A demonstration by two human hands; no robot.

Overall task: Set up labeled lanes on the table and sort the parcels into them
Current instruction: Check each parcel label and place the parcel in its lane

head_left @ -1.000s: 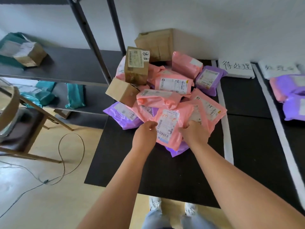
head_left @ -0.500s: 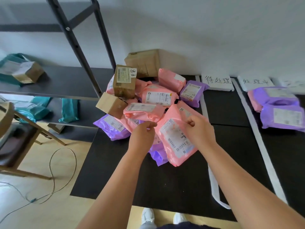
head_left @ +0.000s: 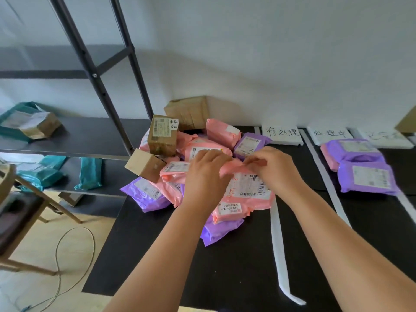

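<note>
Pink parcel (head_left: pixel 246 188) gripped by left hand (head_left: pixel 204 174) and right hand (head_left: pixel 273 170).

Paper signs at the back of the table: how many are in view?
3. The left sign lies just right of the parcel pile. The middle sign is behind the purple parcels. The right sign is blurred, near the frame's edge. More may lie out of view.

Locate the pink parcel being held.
Head view, centre: the pink parcel is gripped at its top edge by the left hand and right hand, over the pile, beside the white strip.
</note>
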